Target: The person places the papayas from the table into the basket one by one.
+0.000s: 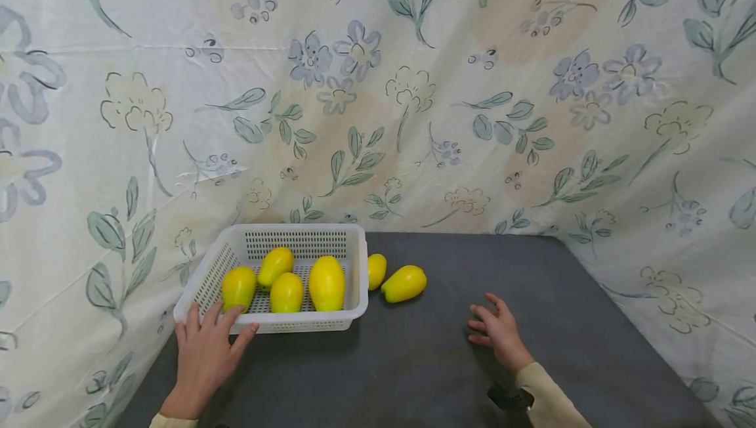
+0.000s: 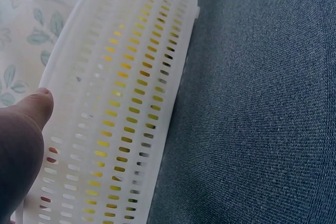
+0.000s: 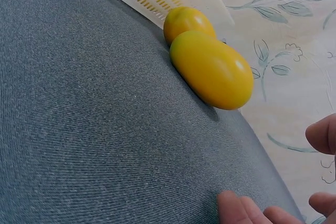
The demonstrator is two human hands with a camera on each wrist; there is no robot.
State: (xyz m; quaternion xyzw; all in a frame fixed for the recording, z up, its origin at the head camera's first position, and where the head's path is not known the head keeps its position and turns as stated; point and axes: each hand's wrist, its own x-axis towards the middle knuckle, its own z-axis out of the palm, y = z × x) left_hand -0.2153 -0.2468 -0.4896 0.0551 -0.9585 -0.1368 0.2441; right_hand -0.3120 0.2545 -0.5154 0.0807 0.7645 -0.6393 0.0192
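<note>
A white plastic basket [image 1: 358,283] stands at the left of the dark table and holds several yellow mangoes [image 1: 327,283]. My left hand [image 1: 207,352] grips its front rim near the left corner, fingers over the edge and thumb against the outer wall [image 2: 121,98]. Two more mangoes lie on the table just right of the basket; the nearer one [image 1: 404,284] shows whole, the other [image 1: 375,270] is partly hidden by the basket. To the right of them my right hand [image 1: 501,333] hovers over the table, fingers apart and loosely bent, holding nothing.
The dark cloth-covered table [image 1: 437,362] extends under everything. Behind it and along both sides hangs a pale floral curtain [image 1: 407,119], close to the back of the basket. A dark band [image 1: 510,396] sits at the right wrist.
</note>
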